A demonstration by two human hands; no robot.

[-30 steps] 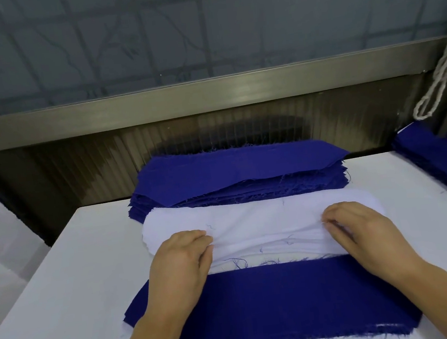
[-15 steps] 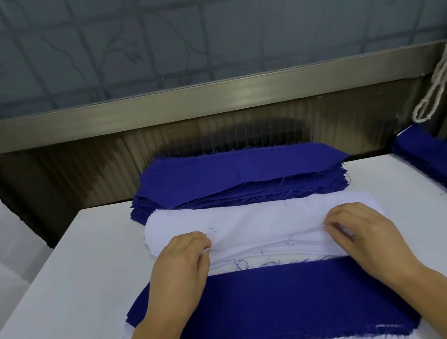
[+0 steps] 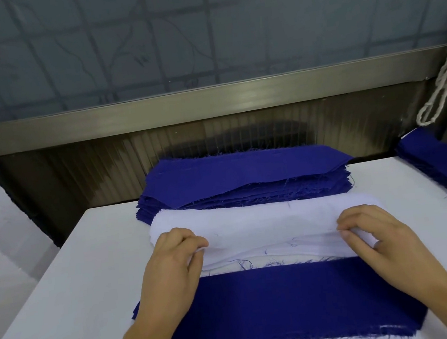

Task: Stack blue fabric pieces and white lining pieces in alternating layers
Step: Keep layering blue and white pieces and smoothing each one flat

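A pile of white lining pieces (image 3: 267, 223) lies across the middle of the table. My left hand (image 3: 171, 261) pinches the near edge of the top white piece at its left end. My right hand (image 3: 377, 232) pinches the same edge at its right end, and the edge is lifted a little off the pile. Behind the white pile sits a thick stack of blue fabric pieces (image 3: 245, 178). In front of it, closest to me, lies the near stack topped with a blue piece (image 3: 288, 307), partly under my forearms.
The white table (image 3: 66, 312) ends at a metal-framed wall behind. Another pile of blue pieces (image 3: 445, 166) lies at the far right edge. A looped white cord (image 3: 441, 88) hangs at the upper right. A white surface sits at the left.
Both hands have closed their fingers on the near edge of the top white piece and raised it slightly. The stacks have not moved.
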